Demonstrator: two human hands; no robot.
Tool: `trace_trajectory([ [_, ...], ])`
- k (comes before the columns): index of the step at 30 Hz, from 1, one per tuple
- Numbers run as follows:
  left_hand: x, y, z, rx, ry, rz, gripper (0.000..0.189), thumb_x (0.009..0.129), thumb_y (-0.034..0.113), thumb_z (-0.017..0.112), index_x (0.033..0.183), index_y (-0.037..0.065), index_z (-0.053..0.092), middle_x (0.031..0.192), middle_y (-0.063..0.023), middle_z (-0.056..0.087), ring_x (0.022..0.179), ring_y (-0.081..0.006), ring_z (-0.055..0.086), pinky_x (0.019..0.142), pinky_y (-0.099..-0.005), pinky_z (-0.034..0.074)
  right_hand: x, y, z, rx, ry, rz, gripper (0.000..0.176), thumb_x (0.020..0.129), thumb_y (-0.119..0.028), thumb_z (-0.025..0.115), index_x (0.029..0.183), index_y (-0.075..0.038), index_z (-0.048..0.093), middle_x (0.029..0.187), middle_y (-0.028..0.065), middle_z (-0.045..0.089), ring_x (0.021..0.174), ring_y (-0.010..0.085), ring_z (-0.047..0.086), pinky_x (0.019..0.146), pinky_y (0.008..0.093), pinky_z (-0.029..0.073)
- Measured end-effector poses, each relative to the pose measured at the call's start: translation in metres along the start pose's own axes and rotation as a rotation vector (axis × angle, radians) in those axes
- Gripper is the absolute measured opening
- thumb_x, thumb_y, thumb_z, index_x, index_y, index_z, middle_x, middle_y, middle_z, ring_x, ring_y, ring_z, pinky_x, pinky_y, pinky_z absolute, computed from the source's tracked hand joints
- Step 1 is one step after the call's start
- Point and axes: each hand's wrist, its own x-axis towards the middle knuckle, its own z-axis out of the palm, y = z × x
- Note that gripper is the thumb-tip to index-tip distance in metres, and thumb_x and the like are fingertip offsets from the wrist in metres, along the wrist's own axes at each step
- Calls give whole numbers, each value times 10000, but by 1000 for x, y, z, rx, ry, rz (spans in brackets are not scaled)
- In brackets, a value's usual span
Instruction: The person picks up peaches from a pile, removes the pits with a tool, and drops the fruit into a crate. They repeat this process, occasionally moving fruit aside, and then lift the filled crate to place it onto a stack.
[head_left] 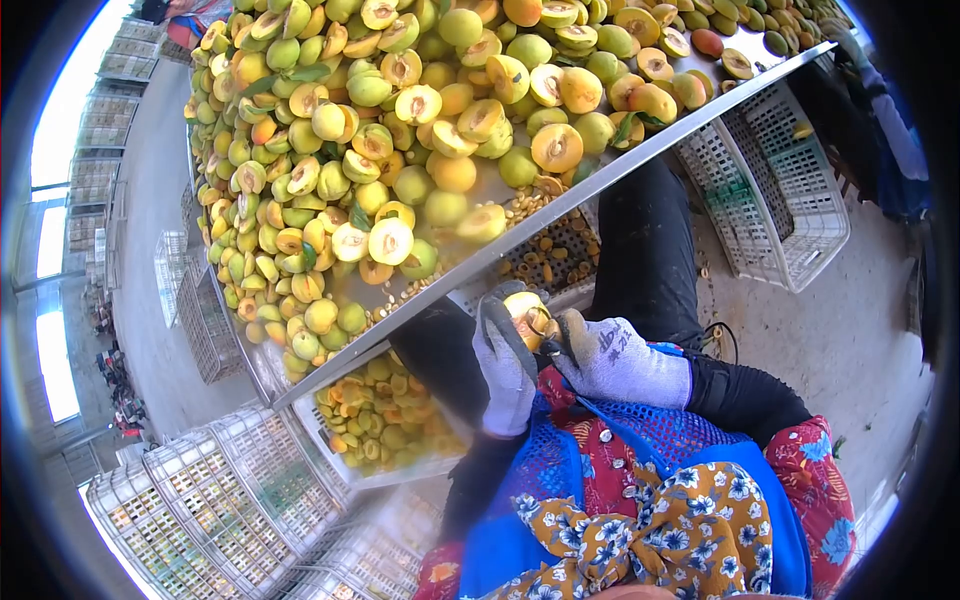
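A halved yellow peach [527, 315] is held just under the metal table's rim [640, 165], clasped by the curled fingers of the gloved left hand [503, 365]. The gloved right hand [612, 360] is pressed against it, fingers folded tight. Whether a tool is pinched cannot be told. Both forearms are bent inward above the apron [640, 480].

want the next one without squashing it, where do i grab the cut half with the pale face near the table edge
Take the cut half by its rounded skin just under the rim, fingers on opposite sides, coming down from above on the table edge side. Its flat cut face lies upward and looks soft, so it is probably best left untouched.
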Motion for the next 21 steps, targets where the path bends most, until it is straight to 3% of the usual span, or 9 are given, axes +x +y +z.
trace_trajectory([
  [3,-2,4,7,249,68,144,370,1064,299,390,1113,-7,594,993,-95,651,898,-176,628,815,-300,509,0,-2,-2,93,-66,67,342,957,-270,545,1054,49,468,691,186,608,605,352,633,520,456,489],
  [5,-3,7,10,352,99,238,331,1061,259,404,1079,-5,603,966,-96,653,862,-158,625,803,-288,509,5,2,-5,221,-35,-77,297,967,-271,541,1041,14,498,667,182,592,591,344,628,520,443,479],
  [8,-2,-5,10,279,154,333,322,1060,240,406,1072,-9,610,962,-91,648,854,-152,621,790,-282,508,9,-1,-29,675,-250,38,303,998,-310,501,1011,-9,531,674,91,589,606,203,606,561,359,472],
  [10,-4,7,12,438,100,276,327,1060,244,406,1066,-8,614,942,-85,648,840,-150,620,777,-281,506,10,3,-20,723,-242,120,308,1013,-328,481,988,-29,548,675,40,584,579,139,584,535,302,458],
  [13,1,6,5,395,-10,22,345,1058,265,383,1083,7,611,894,-96,655,838,-180,633,778,-311,503,8,19,3,535,-13,-101,285,1021,-339,469,955,-74,554,627,-10,520,470,90,492,423,249,389],
  [15,6,-3,-4,332,-86,-98,375,1059,290,366,1090,1,603,898,-111,656,842,-182,638,786,-318,501,17,9,-25,949,-406,428,287,1024,-341,468,933,-81,550,594,-13,480,421,75,435,377,234,343],
  [16,6,-2,-3,338,-104,-5,383,1061,301,367,1089,0,603,910,-109,656,846,-178,636,786,-314,502,19,4,-36,1140,-607,703,289,1026,-342,467,922,-84,547,578,-14,460,396,68,406,353,227,320],
  [18,4,3,0,347,-138,180,399,1064,323,370,1085,-2,602,932,-105,654,856,-169,633,786,-307,504,16,20,-25,1887,-794,716,388,1024,-419,466,944,-44,523,541,-21,390,380,57,347,322,187,287],
  [21,7,10,6,-47,-253,68,412,1064,349,375,1100,3,597,958,-93,650,874,-167,633,787,-300,509,11,32,-10,2184,-893,669,391,1025,-423,461,966,-41,520,540,-22,384,379,57,350,317,184,288],
])
